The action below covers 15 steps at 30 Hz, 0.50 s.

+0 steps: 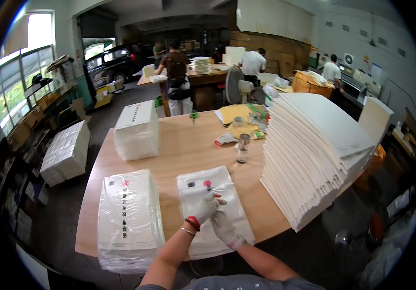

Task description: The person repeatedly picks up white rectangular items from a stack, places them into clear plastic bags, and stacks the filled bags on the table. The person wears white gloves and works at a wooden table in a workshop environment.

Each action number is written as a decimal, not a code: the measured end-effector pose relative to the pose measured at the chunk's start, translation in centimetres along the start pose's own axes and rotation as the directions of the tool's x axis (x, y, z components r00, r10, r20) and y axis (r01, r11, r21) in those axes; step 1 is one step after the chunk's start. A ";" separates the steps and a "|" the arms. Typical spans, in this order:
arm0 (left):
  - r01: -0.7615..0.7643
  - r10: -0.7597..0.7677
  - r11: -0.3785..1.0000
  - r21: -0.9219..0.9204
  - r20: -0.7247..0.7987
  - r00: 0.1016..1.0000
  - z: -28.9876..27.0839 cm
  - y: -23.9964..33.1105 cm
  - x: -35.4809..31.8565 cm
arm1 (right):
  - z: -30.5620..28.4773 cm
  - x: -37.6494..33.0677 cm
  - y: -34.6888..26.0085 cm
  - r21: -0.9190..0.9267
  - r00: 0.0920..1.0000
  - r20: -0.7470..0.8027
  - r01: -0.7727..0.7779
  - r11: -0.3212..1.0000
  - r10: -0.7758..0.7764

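Both gloved hands, left hand [203,207] and right hand [223,227], pressed together flat on plastic-sleeved sheet [212,208], gripping nothing; bagged stack [128,217] done, tall unbagged pile [314,150] left.

Gloved left hand [203,207] and right hand [223,227] meeting on plastic-sleeved booklet [213,212], wooden table [183,150], tall paper stack [314,150] beside

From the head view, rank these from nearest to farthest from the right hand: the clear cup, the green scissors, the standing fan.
From the right hand:
1. Clear cup, mid-table, ahead and slightly right.
2. Green scissors, at the table's far edge.
3. Standing fan, beyond the table, on the floor.
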State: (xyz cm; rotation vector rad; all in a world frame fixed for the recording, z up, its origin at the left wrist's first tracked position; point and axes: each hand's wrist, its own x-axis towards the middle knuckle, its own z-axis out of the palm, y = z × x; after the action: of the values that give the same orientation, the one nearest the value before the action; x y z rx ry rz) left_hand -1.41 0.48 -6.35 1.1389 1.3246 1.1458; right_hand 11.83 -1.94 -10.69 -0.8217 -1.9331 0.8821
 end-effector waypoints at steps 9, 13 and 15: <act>-0.205 0.156 0.805 0.557 0.135 0.979 0.2 -0.8 -0.7 | -15.7 -2.9 -9.5 0.037 0.842 0.539 0.006 0.999 -0.025; -0.421 0.628 0.359 0.833 0.119 0.769 1.4 2.0 -7.8 | -33.4 0.4 -21.4 -0.754 0.851 0.355 0.506 0.419 -0.388; -0.521 0.681 0.244 0.818 0.238 0.693 2.1 4.9 -10.4 | -38.5 2.1 -25.6 -0.897 0.873 0.314 0.402 0.185 -0.373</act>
State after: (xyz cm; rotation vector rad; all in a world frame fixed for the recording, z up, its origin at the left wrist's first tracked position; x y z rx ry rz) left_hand 1.37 -9.28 -0.48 2.5550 1.6965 1.1102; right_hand 39.23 -3.69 26.61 -0.8334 -2.4680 -0.7869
